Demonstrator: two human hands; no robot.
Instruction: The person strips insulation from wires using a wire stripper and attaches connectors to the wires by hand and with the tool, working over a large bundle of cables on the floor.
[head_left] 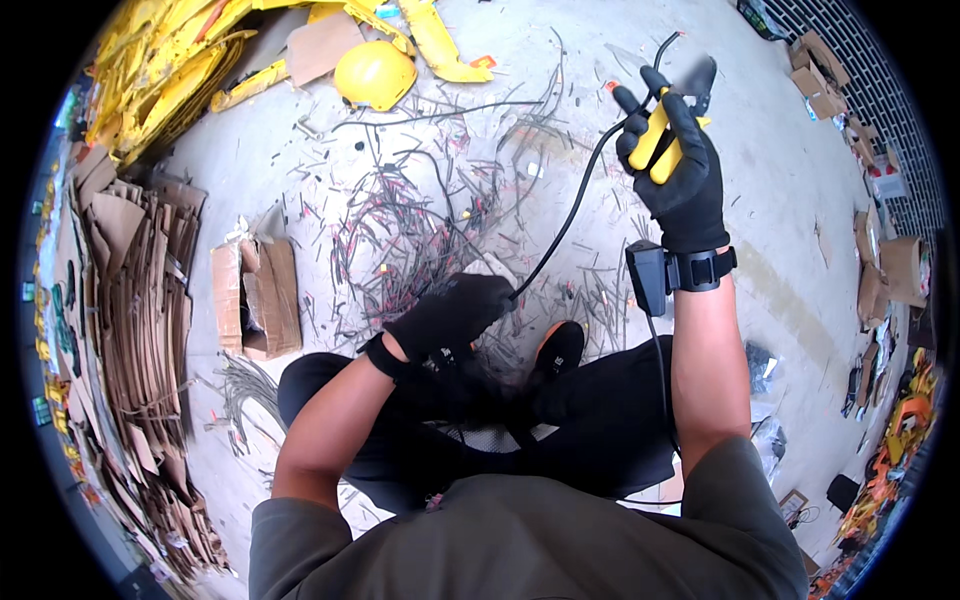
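Note:
My left hand (455,312), in a black glove, is closed around a black cable (572,215) just above my knees. From there the cable curves up and right to my right hand (690,190) and passes by its fingers. Its far end shows beyond them, with a reddish tip. The right hand, also gloved in black, is raised at the upper right and grips hand pliers by their yellow handles (651,138). The head of the pliers is partly hidden and blurred, so I cannot tell whether its jaws touch the cable.
Cut cable pieces (400,215) litter the concrete floor before me. An opened cardboard box (268,295) and stacked flattened cardboard (140,330) stand left. Yellow panels (165,75) and a yellow hard hat (375,75) lie at the far left. More boxes (818,85) line the right wall.

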